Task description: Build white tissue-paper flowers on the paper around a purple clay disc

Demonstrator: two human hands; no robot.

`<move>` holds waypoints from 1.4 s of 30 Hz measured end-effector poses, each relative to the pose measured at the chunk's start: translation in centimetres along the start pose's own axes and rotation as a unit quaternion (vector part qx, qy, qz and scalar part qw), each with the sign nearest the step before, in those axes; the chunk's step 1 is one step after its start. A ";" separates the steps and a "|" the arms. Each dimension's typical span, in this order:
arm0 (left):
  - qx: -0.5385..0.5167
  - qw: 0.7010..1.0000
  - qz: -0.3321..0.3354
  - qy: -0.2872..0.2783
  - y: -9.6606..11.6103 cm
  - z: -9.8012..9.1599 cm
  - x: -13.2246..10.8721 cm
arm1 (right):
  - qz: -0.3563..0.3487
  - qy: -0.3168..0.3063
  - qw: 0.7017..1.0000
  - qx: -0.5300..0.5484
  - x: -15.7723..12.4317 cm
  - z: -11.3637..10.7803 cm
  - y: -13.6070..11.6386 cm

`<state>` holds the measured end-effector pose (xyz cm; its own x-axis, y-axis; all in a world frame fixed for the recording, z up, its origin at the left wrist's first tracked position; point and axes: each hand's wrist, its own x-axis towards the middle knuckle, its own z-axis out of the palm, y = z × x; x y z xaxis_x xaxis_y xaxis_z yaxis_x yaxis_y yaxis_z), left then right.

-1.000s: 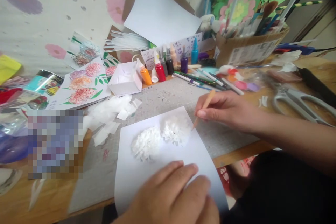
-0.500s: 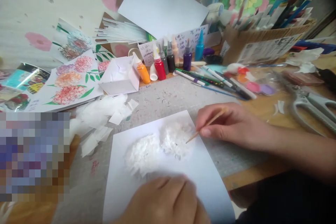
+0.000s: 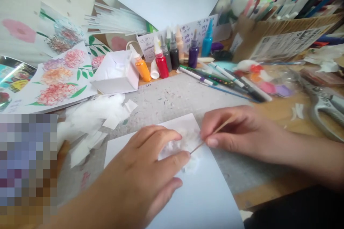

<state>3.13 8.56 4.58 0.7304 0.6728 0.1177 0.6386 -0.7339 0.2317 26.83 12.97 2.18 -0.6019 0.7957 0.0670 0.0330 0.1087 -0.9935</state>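
My right hand [image 3: 236, 128] pinches a thin wooden stick like a toothpick [image 3: 219, 127] between thumb and fingertips, its tip pointing down to the left. My left hand [image 3: 150, 161] reaches over a white sheet of paper [image 3: 209, 200], fingers curved and apart, nothing visible between them. One left fingertip lies at the stick's lower tip; I cannot tell whether they touch. Under the fingers shows a ruffled white tissue-like cluster [image 3: 190, 164] on the sheet. The left hand hides the other white cluster.
White tissue scraps [image 3: 91, 114] lie left of the sheet on a grey mat [image 3: 166, 98]. Paint bottles [image 3: 161, 65], a white paper box [image 3: 118, 73], and pens [image 3: 225, 78] stand or lie behind. Scissors [image 3: 325, 111] rest at the right, below a cardboard box [image 3: 290, 39] of brushes.
My left hand has moved up from the front edge over the sheet and its fingers have spread, covering the left cluster. My right hand keeps the stick nearly in place. The view has shifted slightly.
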 end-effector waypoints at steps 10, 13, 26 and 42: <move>-0.027 0.999 0.032 0.035 -0.9 1.5 -0.3 | -0.009 -0.028 0.995 -0.092 0.1 0.1 -0.4; -0.029 0.998 0.035 0.047 -1.0 1.7 -0.2 | -0.002 -0.021 0.995 -0.093 0.3 0.2 -0.5; -0.042 0.998 0.035 0.026 -1.3 0.9 -0.1 | 0.019 -0.003 0.997 -0.080 0.2 1.2 -1.0; -0.049 0.998 0.023 0.024 -1.6 1.3 -0.3 | -0.002 0.010 0.995 -0.095 0.1 1.0 -0.4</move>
<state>2.17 9.43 2.88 0.7436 0.6449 0.1766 0.5765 -0.7522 0.3191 25.90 12.42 2.45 -0.5867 0.8063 0.0749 0.1820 0.2214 -0.9580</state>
